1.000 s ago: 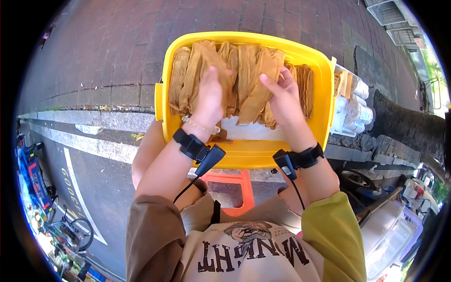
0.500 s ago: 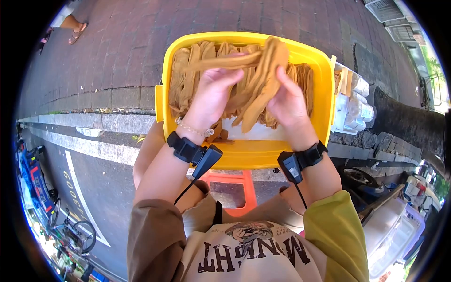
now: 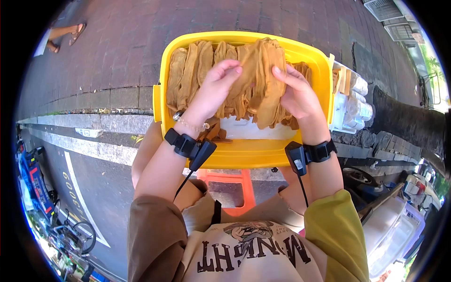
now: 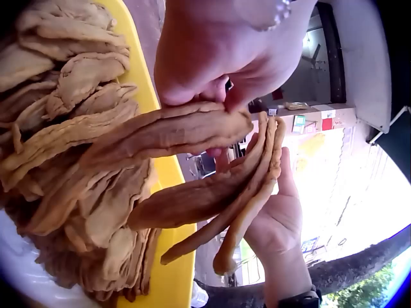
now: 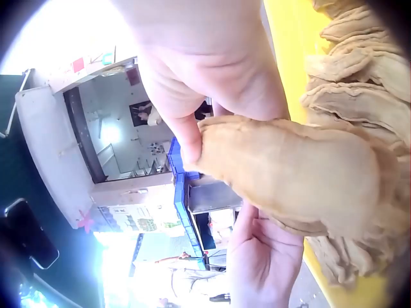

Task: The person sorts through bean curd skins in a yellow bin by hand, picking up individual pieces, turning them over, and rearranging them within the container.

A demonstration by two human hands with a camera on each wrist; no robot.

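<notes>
Bundle in hand: above a yellow bin (image 3: 253,153) packed with more, a person's right hand (image 3: 300,96) grips several brown strips (image 3: 271,87), thumb on top, while the left hand's (image 3: 217,90) fingers pinch another strip (image 4: 173,133). Both forearms reach forward. Gathering appears underway; next calls for lining up edges.

Long, wrinkled tan strips (image 3: 271,84) are held bunched, near upright, at the frame's upper centre. Similar strips (image 3: 188,70) are packed side by side leftward.
</notes>
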